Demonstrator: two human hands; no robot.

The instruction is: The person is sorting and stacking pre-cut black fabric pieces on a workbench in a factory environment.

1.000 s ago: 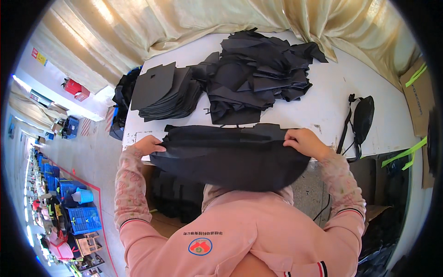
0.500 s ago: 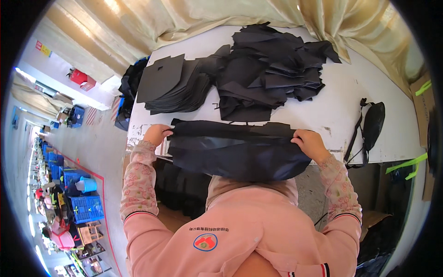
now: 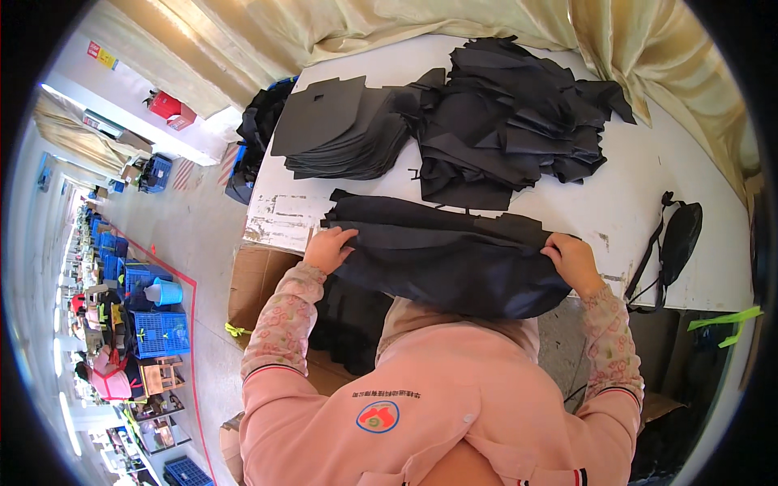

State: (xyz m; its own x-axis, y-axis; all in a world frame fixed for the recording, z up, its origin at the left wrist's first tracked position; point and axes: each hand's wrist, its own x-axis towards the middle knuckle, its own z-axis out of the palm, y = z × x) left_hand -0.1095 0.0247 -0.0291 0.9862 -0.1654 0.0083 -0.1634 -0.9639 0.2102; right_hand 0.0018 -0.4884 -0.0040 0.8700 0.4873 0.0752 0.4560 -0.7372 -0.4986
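A wide piece of black fabric (image 3: 454,267) hangs over the near edge of the white table, its upper part lying on the tabletop. My left hand (image 3: 328,249) pinches it at the left end between thumb and fingers. At the right end my right hand (image 3: 571,261) grips the same fabric, thumb on top. Between the two hands the cloth sags toward my lap, with a fold running along its far side. Beyond it lies a loose heap of black fabric pieces (image 3: 510,121), and to the left of that a fanned stack of flat dark panels (image 3: 324,130).
A small black pouch with a strap (image 3: 681,243) lies at the table's right. Cream curtains (image 3: 405,20) hang behind the white table (image 3: 279,206). An open cardboard box (image 3: 259,283) stands below its left edge. Blue crates (image 3: 162,332) line the floor far left.
The view has shifted, so the table's things appear further right. Both hands keep hold of the fabric; its far layer now shows as a separate fold above the nearer one.
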